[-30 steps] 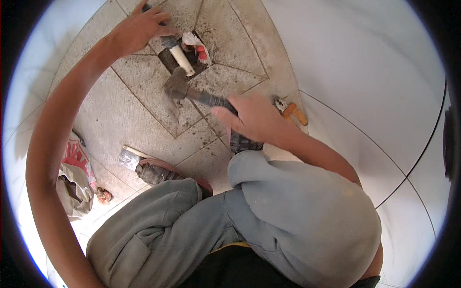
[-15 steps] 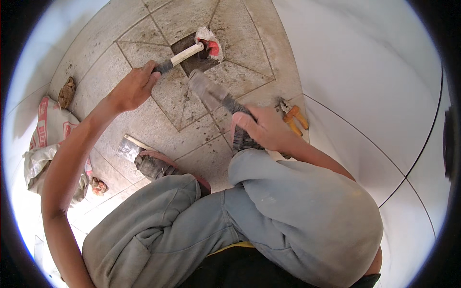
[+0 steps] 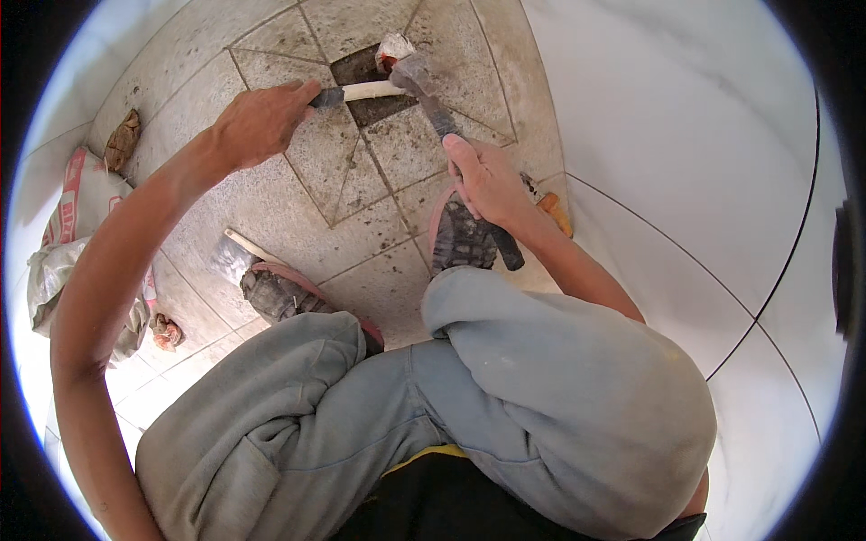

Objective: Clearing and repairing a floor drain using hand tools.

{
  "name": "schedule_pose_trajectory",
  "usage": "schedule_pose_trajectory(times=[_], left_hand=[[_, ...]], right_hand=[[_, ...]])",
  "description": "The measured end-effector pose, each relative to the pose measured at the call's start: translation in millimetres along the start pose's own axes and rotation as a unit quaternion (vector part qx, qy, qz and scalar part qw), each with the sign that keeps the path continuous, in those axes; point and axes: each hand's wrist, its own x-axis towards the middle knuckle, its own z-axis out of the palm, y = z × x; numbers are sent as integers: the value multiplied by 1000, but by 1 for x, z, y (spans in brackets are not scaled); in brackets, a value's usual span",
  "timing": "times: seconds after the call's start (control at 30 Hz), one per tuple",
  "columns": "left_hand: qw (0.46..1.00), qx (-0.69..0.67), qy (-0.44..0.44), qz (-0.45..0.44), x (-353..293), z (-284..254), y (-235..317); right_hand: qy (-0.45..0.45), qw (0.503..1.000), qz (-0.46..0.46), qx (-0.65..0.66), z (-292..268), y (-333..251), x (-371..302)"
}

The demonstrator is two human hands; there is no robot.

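Note:
My left hand [image 3: 271, 117] is closed round the dark grip of a pale rod-shaped tool [image 3: 370, 90], which reaches over a square opening [image 3: 379, 110] in the tiled floor. My right hand [image 3: 487, 176] grips a hammer [image 3: 442, 117] by its dark handle. Its grey head overlaps the far end of the pale tool in view; whether they touch, I cannot tell. Behind the hammer head, a crumpled white and red wad [image 3: 394, 47] sits in the far part of the opening, partly hidden.
Orange-handled pliers [image 3: 557, 214] lie right of my shod right foot [image 3: 462, 236]. A flat metal blade with a pale edge [image 3: 236, 257] lies by my left foot [image 3: 280, 293]. Red-and-white sacks [image 3: 86, 203] and a brown crumpled piece [image 3: 123, 142] are at left. White wall panels [image 3: 667, 117] rise at right.
The hammer has swung up and away from me, bringing its head to the pale tool's far end. My left hand and its tool have shifted slightly; the camera view has moved a little.

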Motion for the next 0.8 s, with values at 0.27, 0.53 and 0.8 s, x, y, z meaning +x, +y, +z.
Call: schedule_pose_trajectory(times=[0.27, 0.53, 0.8], left_hand=[[1000, 0, 24, -4, -3, 4, -5], [990, -138, 34, 18, -8, 3, 5], [703, -676, 53, -216, -60, 12, 96]], right_hand=[[101, 946, -273, -143, 6, 26, 6], [-60, 993, 3, 105, -25, -59, -22], [-40, 998, 6, 51, -28, -53, -44]])
